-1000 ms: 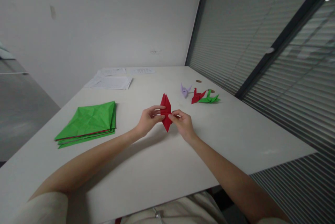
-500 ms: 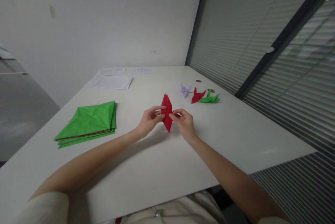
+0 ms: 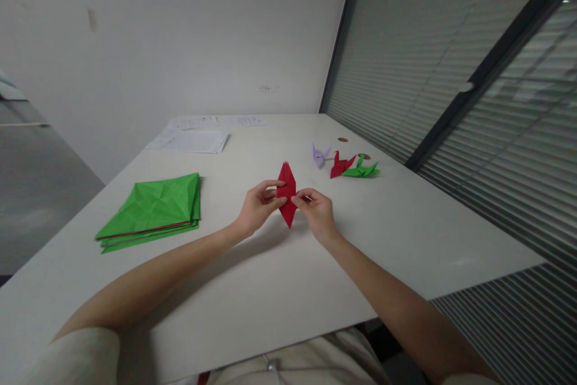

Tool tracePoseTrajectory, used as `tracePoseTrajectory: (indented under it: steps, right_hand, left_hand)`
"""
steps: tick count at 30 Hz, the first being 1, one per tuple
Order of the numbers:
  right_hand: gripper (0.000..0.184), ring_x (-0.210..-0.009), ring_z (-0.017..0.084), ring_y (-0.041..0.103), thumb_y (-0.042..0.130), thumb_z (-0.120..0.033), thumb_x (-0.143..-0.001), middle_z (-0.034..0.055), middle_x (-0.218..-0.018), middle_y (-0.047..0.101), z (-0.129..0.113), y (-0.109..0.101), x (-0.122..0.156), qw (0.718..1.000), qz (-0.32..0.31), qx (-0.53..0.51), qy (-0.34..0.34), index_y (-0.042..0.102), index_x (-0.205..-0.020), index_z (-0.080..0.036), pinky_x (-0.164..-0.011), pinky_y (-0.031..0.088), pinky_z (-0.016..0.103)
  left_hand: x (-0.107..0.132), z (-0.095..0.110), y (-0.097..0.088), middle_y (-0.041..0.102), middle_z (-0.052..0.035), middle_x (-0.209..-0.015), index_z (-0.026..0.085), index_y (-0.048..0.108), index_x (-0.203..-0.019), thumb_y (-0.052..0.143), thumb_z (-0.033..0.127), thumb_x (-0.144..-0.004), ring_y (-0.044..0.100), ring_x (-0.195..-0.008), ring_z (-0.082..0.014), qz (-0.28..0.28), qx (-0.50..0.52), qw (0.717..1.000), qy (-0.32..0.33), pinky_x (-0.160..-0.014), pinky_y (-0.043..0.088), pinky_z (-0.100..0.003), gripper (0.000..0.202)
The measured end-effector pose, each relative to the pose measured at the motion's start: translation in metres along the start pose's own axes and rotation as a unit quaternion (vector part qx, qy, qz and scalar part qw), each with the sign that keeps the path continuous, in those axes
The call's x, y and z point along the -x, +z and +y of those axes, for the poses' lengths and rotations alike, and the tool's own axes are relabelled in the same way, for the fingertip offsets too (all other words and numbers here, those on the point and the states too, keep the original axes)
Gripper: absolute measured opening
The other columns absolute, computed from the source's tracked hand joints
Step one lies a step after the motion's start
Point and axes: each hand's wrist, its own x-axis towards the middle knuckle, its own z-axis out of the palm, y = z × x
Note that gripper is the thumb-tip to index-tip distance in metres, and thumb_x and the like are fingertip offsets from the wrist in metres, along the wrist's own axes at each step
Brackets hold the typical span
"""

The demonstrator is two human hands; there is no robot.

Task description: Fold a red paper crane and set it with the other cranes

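Note:
A folded red origami paper (image 3: 287, 190), long and diamond-shaped with split points at its top, is held upright just above the table. My left hand (image 3: 261, 205) pinches its left edge, with the thumb on the front face. On the opposite edge, my right hand (image 3: 317, 208) grips it between thumb and fingers, the thumb lying near the middle. Parts of the fingers behind the paper are hidden. Beyond my right hand stand a purple paper crane (image 3: 320, 157), a red paper crane (image 3: 341, 164) and a green paper crane (image 3: 362, 169).
A stack of creased green paper sheets (image 3: 157, 208), with a red edge showing, lies on the left of the white table (image 3: 252, 313). Printed white papers (image 3: 193, 140) lie at the far left. Round holes (image 3: 343, 139) pierce the tabletop near the window blinds (image 3: 451, 84).
Almost nothing differs. Both hands keep their hold on the red paper, which has shifted very slightly left at its lower tip.

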Motion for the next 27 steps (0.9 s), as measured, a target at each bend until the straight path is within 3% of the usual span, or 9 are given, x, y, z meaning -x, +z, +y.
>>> tracePoseTrajectory:
  steps: [15, 27]
  right_hand:
    - [0.026, -0.065, 0.013, 0.056, 0.081, -0.036, -0.060, -0.0008, -0.070, 0.063, 0.017, -0.004, -0.004, 0.998, 0.003, -0.055, 0.030, 0.063, -0.069, -0.019, -0.066, 0.048, 0.029]
    - [0.030, -0.070, 0.013, 0.057, 0.082, -0.035, -0.059, -0.0019, -0.075, 0.061, 0.019, -0.002, -0.002, 0.997, -0.019, -0.073, 0.032, 0.060, -0.075, -0.021, -0.070, 0.049, 0.029]
  left_hand:
    - [0.003, 0.000, 0.003, 0.072, -0.0048, -0.084, 0.015, 0.059, -0.105, 0.081, 0.022, -0.064, 0.067, -0.076, -0.0147, 0.028, 0.033, 0.999, -0.016, -0.071, 0.054, -0.027, 0.046]
    - [0.002, -0.004, 0.001, 0.073, -0.0050, -0.080, 0.014, 0.059, -0.100, 0.080, 0.027, -0.065, 0.068, -0.073, -0.0157, 0.042, -0.014, 0.999, 0.001, -0.068, 0.054, -0.026, 0.042]
